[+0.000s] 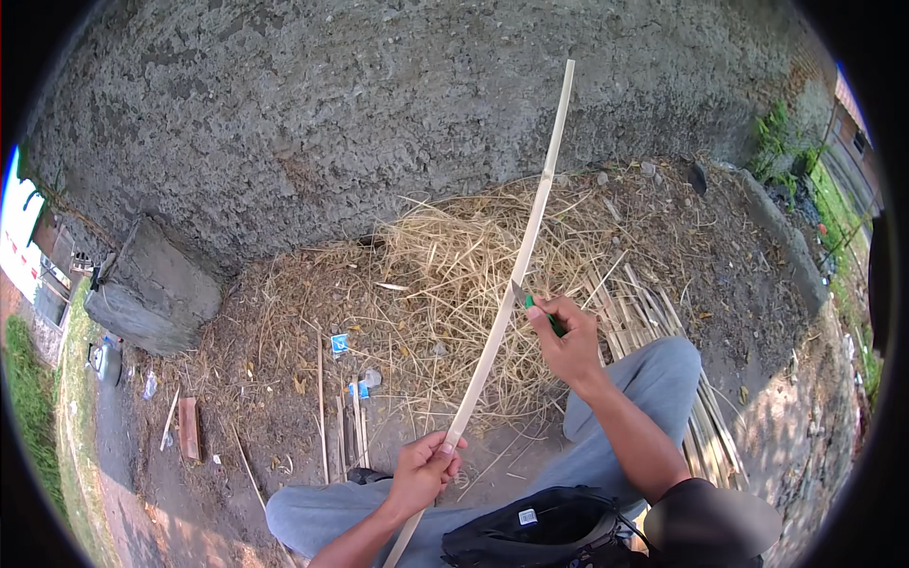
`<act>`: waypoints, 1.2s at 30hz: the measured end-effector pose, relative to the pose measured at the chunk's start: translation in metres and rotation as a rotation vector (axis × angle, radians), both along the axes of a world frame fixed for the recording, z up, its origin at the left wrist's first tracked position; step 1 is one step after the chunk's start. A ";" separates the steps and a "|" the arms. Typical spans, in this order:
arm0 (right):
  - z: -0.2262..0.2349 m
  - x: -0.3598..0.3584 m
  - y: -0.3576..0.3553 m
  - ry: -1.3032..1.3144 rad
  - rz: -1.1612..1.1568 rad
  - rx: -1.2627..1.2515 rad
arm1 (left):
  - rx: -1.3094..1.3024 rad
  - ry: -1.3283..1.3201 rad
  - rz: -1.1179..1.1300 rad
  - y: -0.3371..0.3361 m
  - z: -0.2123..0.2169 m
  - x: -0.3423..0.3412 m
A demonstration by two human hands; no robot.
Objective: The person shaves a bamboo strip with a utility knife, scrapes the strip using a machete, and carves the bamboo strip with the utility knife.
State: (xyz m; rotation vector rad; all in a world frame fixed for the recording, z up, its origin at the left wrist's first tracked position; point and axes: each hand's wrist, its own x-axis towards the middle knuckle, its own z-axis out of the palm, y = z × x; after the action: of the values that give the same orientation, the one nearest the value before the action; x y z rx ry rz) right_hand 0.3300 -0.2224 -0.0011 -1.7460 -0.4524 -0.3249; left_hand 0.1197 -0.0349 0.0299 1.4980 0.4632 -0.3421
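A long pale bamboo strip (507,308) runs slantwise from the lower middle up toward the wall, with a darker node in its upper part. My left hand (426,466) is closed around its lower portion, near my left knee. In my right hand (568,343) is a knife with a green handle (529,301), gripped in closed fingers. The knife's short dark blade (517,290) meets the strip about midway along its length. Most of the handle is hidden inside my fingers.
A heap of straw-like shavings (464,275) lies before a rough grey wall (379,104). Many bamboo strips (653,312) lie beside my right leg, a few thin ones (341,426) to the left. A concrete block (156,289), a kettle (106,362) and a brick (189,428) stand farther left.
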 end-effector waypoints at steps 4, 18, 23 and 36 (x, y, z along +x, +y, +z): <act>0.010 -0.042 0.012 -0.084 0.195 -0.089 | -0.080 0.011 0.073 0.007 -0.009 -0.003; 0.003 -0.067 0.022 -0.349 0.298 -0.291 | -0.067 0.008 0.120 0.011 -0.008 -0.012; 0.012 -0.062 0.023 -0.476 0.170 -0.304 | -0.141 -0.067 0.111 0.014 0.006 -0.009; 0.017 -0.025 0.009 -0.371 0.064 -0.220 | -0.057 -0.014 0.027 0.016 0.011 -0.037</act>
State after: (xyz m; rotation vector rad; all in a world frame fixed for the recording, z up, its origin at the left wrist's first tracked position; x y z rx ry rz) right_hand 0.3047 -0.2130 0.0164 -1.8834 -0.8361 -0.5750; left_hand 0.0824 -0.0184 0.0405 1.4370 0.4586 -0.3205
